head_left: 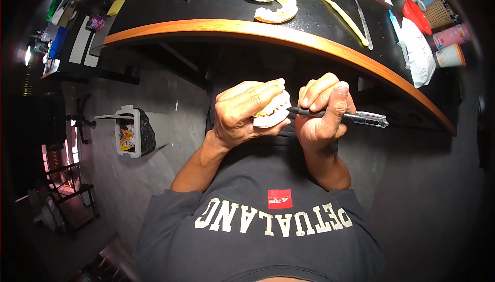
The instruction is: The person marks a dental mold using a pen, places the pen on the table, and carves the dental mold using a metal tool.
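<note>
In the head view, my left hand [238, 111] is closed around a white plaster dental cast [267, 119], fingers over its top and thumb under it. A yellowish, dark-edged line runs between its upper and lower parts. My right hand [324, 107] grips a pen [363, 118] with a black front and a clear rear barrel. The pen's tip points left and meets or nearly meets the cast's right side; I cannot tell whether they touch. Both hands are in front of my chest, just short of the table edge. My left fingers hide part of the cast.
On the black table [206, 8] lie a horseshoe-shaped plaster piece [278, 9], a yellow toothbrush [337, 11], a thin metal tool [363, 23] and a syringe [400, 39]. A white bag [416, 52] and cups stand at right. A lined bin [135, 131] is on the floor at left.
</note>
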Motion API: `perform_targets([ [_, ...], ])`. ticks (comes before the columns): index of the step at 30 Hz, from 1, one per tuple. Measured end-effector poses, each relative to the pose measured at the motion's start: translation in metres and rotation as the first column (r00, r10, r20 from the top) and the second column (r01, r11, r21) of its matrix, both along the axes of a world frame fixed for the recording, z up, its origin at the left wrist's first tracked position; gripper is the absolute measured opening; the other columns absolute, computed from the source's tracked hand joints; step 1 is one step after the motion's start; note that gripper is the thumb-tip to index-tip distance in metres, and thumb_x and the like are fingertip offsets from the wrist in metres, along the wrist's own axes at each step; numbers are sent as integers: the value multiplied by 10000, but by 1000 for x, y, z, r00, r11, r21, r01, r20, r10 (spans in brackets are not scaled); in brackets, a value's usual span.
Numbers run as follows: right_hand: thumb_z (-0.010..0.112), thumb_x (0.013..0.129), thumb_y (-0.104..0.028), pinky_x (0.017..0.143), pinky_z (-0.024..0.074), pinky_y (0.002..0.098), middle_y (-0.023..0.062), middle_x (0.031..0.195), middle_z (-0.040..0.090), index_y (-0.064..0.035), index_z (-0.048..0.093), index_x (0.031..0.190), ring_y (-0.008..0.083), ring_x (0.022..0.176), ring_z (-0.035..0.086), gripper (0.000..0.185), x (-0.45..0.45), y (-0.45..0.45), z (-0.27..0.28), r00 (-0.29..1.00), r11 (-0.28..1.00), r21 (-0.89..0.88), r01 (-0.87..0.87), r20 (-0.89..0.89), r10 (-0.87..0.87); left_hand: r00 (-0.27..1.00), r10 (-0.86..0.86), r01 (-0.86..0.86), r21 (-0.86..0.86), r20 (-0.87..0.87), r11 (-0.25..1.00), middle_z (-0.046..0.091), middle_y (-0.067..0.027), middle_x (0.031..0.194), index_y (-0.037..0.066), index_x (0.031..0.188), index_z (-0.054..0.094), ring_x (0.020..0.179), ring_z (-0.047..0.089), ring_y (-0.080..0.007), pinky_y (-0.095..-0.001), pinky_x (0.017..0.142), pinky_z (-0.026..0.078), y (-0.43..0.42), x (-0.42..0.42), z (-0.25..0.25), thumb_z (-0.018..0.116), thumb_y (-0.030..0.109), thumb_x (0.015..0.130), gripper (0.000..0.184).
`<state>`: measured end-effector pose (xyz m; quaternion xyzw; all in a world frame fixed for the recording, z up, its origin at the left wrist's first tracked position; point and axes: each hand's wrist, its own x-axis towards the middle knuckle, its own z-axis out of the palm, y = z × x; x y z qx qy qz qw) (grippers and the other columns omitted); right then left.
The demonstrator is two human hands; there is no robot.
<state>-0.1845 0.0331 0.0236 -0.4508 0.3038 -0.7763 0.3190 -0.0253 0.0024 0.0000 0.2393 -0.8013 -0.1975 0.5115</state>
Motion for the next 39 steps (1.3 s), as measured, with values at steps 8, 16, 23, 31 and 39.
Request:
perform_targets([
  [8, 429, 1121, -244, 484, 366, 252, 114, 656, 557, -19, 464, 655, 114, 513, 472, 519, -11, 0, -2, 994, 996, 35, 81, 75, -83, 1000, -12, 12, -8, -6, 1000, 775, -174, 1121, -9, 1153, 752, 883, 767, -298, -353, 781, 620, -2, 2, -1, 958, 182, 650, 576],
  [16, 435, 1134, -322, 482, 358, 234, 92, 679, 581, -26, 511, 699, 90, 529, 477, 532, -10, 1, -2, 1000, 998, 66, -3, 30, 1, 998, -50, 51, 30, -35, 998, 773, -188, 1124, -35, 1176, 739, 890, 768, -291, -353, 788, 619, -1, 5, 0, 958, 219, 676, 602],
  [23, 433, 1135, -340, 481, 352, 217, 80, 690, 594, -30, 529, 707, 69, 539, 482, 538, -8, 3, 0, 1000, 995, 95, 5, -27, -2, 995, -91, 93, 33, -49, 995, 766, -226, 1121, -61, 1188, 727, 906, 769, -291, -352, 804, 612, -2, 7, -3, 952, 252, 707, 616],
  [31, 438, 1135, -349, 481, 396, 220, 132, 800, 602, -15, 526, 789, 98, 566, 499, 490, -8, 5, -1, 999, 1000, 23, -6, -39, 7, 993, -87, 92, 68, -77, 993, 767, -217, 1134, -59, 1204, 720, 895, 772, -276, -336, 791, 611, 0, 11, -1, 947, 274, 718, 632],
  [39, 622, 1066, -224, 633, 561, 269, 181, 1073, 554, 5, 545, 1010, 139, 755, 610, 248, -1, -5, 1, 995, 990, -105, 94, -5, -95, 955, -70, 170, 338, -289, 926, 748, -245, 1177, -117, 1279, 645, 1015, 771, -284, -368, 907, 611, 8, 21, -6, 900, 438, 804, 774],
])
